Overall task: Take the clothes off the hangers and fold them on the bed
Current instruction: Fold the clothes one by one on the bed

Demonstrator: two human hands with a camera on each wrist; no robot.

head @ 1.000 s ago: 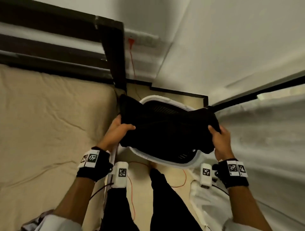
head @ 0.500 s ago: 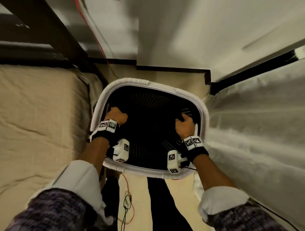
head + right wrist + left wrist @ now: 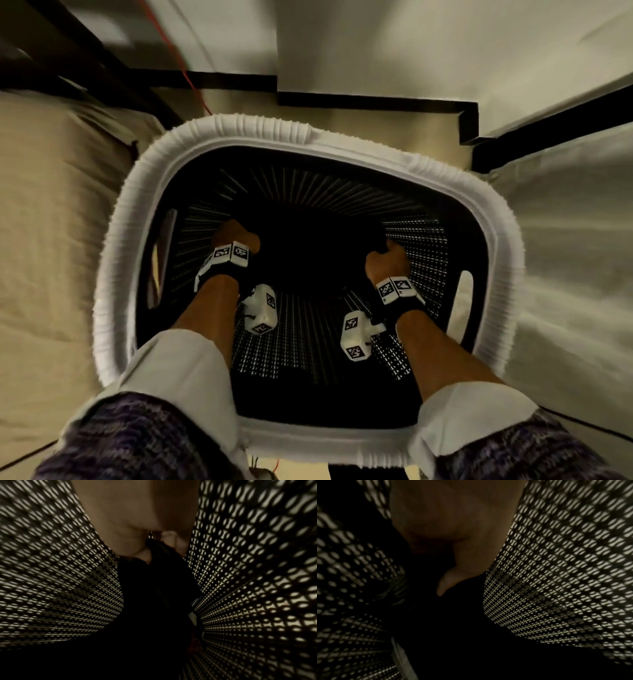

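Head view: both hands are reaching deep into a white-rimmed laundry basket [image 3: 113,274] with black perforated walls, standing on the floor between the bed [image 3: 51,222] at its left edge and a white covered surface [image 3: 565,257] on the right. Left hand [image 3: 236,236] and right hand [image 3: 387,260] are each gripping a black garment [image 3: 315,246] lying at the basket's bottom, near the centre; from here the fingers are disappearing into dark cloth, so grip detail is not readable.

Right wrist view is showing more: thumb and fingers [image 3: 142,553] are pinching a bunched fold of the black cloth against the mesh wall. Left wrist view is showing a thumb [image 3: 447,580] pressing down over the dark fabric, other fingers hidden; it looks like a curled grip, though dimly lit. Neither wrist view is showing the bed.

Progress judgement: no hangers are showing, and nothing folded is lying on the visible part of the bed. This garment is sitting in the basket, not on the bed, so whether it counts as folded cannot be told.
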